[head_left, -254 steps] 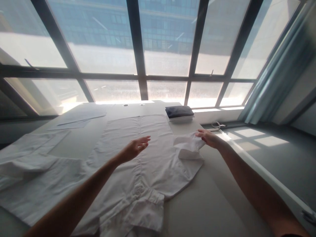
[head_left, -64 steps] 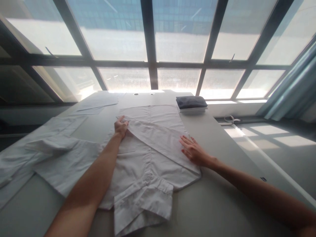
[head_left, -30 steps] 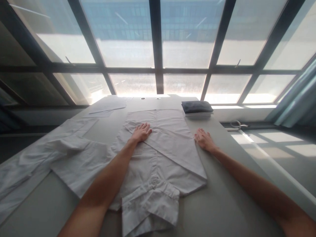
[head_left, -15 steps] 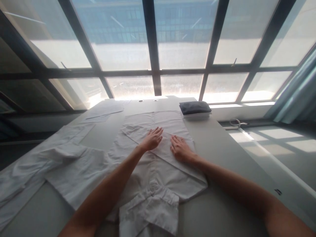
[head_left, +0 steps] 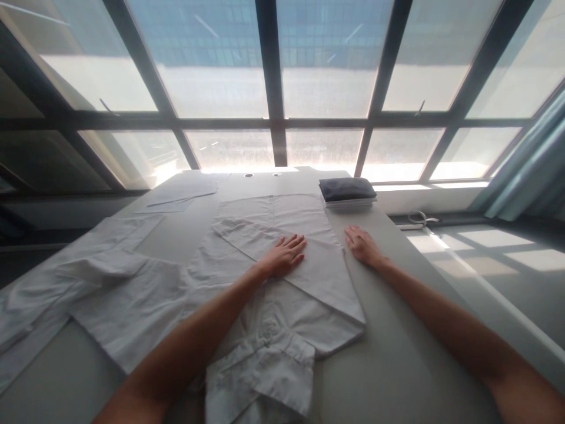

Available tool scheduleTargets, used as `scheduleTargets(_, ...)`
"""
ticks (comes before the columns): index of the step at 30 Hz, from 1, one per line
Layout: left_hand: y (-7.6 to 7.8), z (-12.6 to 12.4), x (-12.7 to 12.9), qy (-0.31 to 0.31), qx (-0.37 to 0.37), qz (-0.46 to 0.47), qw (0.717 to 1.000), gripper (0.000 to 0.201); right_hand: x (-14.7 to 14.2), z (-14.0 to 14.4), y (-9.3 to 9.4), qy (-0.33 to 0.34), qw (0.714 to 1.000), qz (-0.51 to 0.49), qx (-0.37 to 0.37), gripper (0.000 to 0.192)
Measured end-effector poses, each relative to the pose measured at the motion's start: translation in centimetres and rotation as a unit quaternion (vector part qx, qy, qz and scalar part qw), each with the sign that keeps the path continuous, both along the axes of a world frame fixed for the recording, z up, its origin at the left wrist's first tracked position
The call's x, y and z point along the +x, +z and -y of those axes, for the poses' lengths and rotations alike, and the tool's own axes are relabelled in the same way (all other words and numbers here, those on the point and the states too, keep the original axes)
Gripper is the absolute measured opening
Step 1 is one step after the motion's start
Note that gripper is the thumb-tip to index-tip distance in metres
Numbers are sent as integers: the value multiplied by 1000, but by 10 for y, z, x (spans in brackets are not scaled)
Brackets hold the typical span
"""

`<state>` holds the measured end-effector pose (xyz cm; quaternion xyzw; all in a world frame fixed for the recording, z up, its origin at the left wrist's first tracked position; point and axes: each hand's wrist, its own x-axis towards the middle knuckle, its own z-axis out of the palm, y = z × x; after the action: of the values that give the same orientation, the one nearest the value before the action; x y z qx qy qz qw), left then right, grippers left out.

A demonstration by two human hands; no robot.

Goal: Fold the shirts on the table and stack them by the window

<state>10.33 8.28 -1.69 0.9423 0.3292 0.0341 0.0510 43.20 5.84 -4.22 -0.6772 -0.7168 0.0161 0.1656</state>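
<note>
A white collared shirt (head_left: 309, 294) lies spread on the table, its collar (head_left: 282, 377) towards me and its hem (head_left: 247, 205) towards the window. On the right, one side is folded inward, and a sleeve (head_left: 241, 232) crosses the body. My left hand (head_left: 285, 256) rests flat on the folded part, fingers stretched out, gripping nothing. Just beyond the shirt's right edge, my right hand (head_left: 362, 244) is on or close above the tabletop, its fingers extended and holding nothing. The left forearm hides part of the shirt.
More white cloth (head_left: 128, 300) spreads over the left of the grey table (head_left: 397, 365). Sheets of paper (head_left: 180, 191) lie at the back left. A dark folded cloth (head_left: 347, 189) tops a white stack (head_left: 351, 204) at the back right. Large windows (head_left: 326, 88) rise behind.
My right hand has moved right, off the shirt to beside its edge. My left hand has slid slightly right across the cloth. The view has shifted slightly.
</note>
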Motion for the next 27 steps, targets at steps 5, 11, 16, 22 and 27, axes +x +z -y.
scheduleTargets(5,10,22,16,-110,-15,35,993,56,-2,3,1,48,992,-84,76,44)
scheduleTargets(11,5,49,36,-189,-52,47,980,60,-57,29,12,182,970,-126,96,52)
scheduleTargets(16,2,43,34,-195,-55,56,978,58,-83,42,7,215,974,-67,-16,60)
scheduleTargets(22,1,10,12,-116,-50,13,992,67,-80,39,-1,208,978,-21,-26,62)
scheduleTargets(27,-3,-31,-27,71,-1,-29,997,67,-79,40,-2,217,976,23,-18,60)
